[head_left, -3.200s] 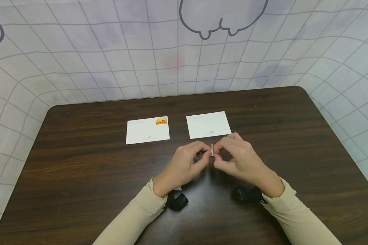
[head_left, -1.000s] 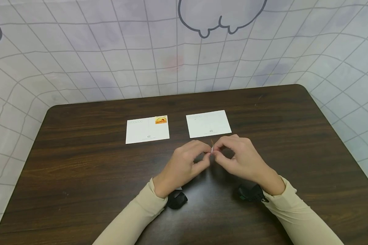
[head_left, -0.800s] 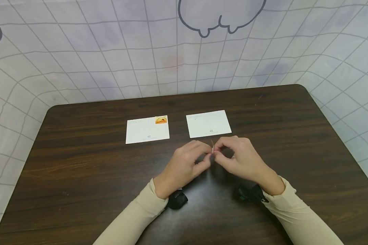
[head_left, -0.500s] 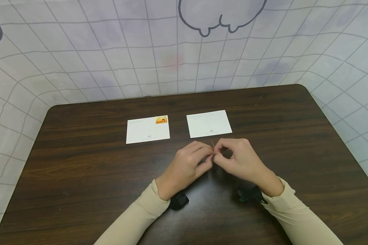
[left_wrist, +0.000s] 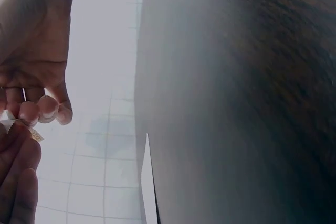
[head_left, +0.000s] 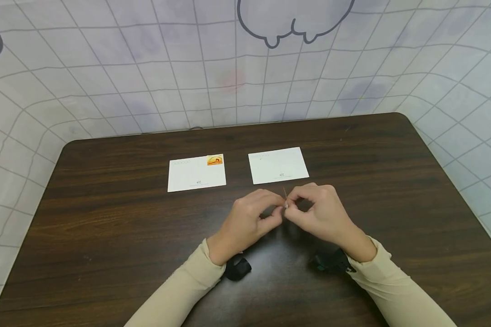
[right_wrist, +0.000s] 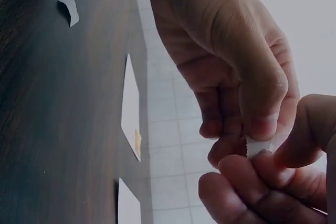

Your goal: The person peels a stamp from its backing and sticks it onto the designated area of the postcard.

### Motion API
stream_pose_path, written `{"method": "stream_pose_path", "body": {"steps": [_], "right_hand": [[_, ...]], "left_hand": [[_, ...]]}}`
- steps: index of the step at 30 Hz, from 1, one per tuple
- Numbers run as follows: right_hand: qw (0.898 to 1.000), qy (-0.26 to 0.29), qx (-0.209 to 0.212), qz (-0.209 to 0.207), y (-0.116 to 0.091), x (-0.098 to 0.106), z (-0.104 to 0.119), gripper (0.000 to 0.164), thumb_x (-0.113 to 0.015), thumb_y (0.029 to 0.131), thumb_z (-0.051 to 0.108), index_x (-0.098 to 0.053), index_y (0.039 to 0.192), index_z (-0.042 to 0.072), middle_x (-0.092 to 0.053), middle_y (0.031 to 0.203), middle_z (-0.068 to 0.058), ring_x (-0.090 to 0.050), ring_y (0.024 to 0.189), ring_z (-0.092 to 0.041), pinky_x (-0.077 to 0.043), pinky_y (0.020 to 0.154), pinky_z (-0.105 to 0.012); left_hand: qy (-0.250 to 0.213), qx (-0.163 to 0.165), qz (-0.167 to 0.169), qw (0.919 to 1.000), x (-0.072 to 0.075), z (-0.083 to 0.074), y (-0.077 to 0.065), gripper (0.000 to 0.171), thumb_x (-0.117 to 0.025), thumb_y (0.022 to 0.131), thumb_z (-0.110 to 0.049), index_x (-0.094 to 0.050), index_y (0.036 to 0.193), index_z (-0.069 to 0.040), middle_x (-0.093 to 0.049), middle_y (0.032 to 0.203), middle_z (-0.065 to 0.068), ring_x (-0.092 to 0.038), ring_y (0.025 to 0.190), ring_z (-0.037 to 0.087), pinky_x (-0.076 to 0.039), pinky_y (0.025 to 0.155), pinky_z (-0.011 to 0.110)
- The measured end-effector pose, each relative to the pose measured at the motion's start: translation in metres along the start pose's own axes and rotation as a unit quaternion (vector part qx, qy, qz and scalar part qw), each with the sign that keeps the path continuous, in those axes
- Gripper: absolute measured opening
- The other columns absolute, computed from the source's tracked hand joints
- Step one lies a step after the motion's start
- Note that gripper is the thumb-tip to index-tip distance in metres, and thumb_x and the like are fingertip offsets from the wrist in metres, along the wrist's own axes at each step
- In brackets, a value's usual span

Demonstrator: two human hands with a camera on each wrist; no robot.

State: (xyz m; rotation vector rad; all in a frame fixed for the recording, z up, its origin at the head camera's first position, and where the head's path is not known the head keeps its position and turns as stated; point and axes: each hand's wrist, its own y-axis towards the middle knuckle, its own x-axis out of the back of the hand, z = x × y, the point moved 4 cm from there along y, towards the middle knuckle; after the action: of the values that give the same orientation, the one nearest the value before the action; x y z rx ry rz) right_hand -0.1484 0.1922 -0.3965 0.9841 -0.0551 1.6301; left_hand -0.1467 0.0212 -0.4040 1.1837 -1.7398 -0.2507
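Observation:
A small stamp (head_left: 285,192) is between my two hands, over the middle of the table and seen nearly edge-on. My left hand (head_left: 245,222) pinches it between thumb and finger. From the other side, my right hand (head_left: 325,213) pinches it too, fingertips almost touching the left ones. The right wrist view shows the stamp's white side and toothed edge (right_wrist: 256,146) under the left thumb. In the left wrist view, a yellowish corner of the stamp (left_wrist: 37,135) shows between the fingers, which cover the rest.
Beyond the hands lie two white postcards: the left postcard (head_left: 188,176) bears an orange stamp (head_left: 214,160), the right postcard (head_left: 278,167) has none. A curled white paper scrap (right_wrist: 71,10) lies on the dark wooden table (head_left: 106,227). Grid-patterned cloth (head_left: 188,68) surrounds the table.
The stamp has turned from showing some of its face to nearly edge-on, while the fingertips shift slightly along it. The left wrist now mostly covers the paper scrap in the head view.

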Motion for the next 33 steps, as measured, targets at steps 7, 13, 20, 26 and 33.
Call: {"method": "stream_pose_path", "body": {"steps": [7,13,20,26,33], "right_hand": [[0.997,0.068,-0.028,0.022,0.0018,0.0033,-0.0017,0.025,-0.068,0.083,-0.004,-0.071,0.074,0.019,-0.070,0.070,0.007,-0.061,0.068,-0.001,-0.052,0.064,-0.022],[0.995,0.070,-0.060,0.045,0.0042,0.0037,-0.0024,0.021,-0.071,0.089,0.003,-0.072,0.078,0.020,-0.071,0.074,0.008,-0.062,0.071,-0.001,-0.050,0.059,-0.024],[0.991,0.080,-0.085,0.071,0.0053,0.0050,-0.0045,0.015,-0.073,0.092,0.008,-0.072,0.084,0.020,-0.073,0.077,0.008,-0.066,0.075,-0.002,-0.051,0.062,-0.025],[0.987,0.084,-0.120,0.074,0.0047,0.0043,-0.0057,0.017,-0.070,0.087,0.000,-0.070,0.082,0.017,-0.071,0.078,0.005,-0.065,0.076,-0.004,-0.052,0.065,-0.025],[0.985,0.093,-0.128,0.069,0.0040,0.0032,-0.0064,0.019,-0.066,0.085,-0.002,-0.067,0.077,0.016,-0.067,0.076,0.003,-0.063,0.074,-0.006,-0.051,0.064,-0.024]], "left_hand": [[-0.042,0.041,0.000,0.9983,0.0020,0.0051,-0.0008,0.013,-0.065,0.091,0.002,-0.073,0.097,-0.006,-0.076,0.096,0.004,-0.068,0.085,0.011,-0.062,0.075,0.030],[-0.030,0.034,-0.003,0.9990,0.0042,0.0027,0.0015,0.013,-0.066,0.091,0.001,-0.073,0.098,-0.007,-0.076,0.096,0.003,-0.068,0.086,0.013,-0.061,0.077,0.027],[-0.019,0.025,-0.006,0.9995,0.0053,0.0021,0.0030,0.013,-0.066,0.091,0.000,-0.073,0.097,-0.008,-0.076,0.096,0.002,-0.068,0.087,0.010,-0.059,0.080,0.021],[0.010,-0.002,-0.008,0.9999,0.0037,-0.0004,0.0031,0.013,-0.068,0.089,0.001,-0.075,0.096,-0.008,-0.077,0.095,0.002,-0.070,0.091,0.010,-0.059,0.081,0.021],[-0.006,-0.003,-0.006,1.0000,0.0019,-0.0002,0.0024,0.013,-0.067,0.089,0.001,-0.075,0.095,-0.008,-0.077,0.094,0.001,-0.070,0.089,0.009,-0.059,0.081,0.020]]}}
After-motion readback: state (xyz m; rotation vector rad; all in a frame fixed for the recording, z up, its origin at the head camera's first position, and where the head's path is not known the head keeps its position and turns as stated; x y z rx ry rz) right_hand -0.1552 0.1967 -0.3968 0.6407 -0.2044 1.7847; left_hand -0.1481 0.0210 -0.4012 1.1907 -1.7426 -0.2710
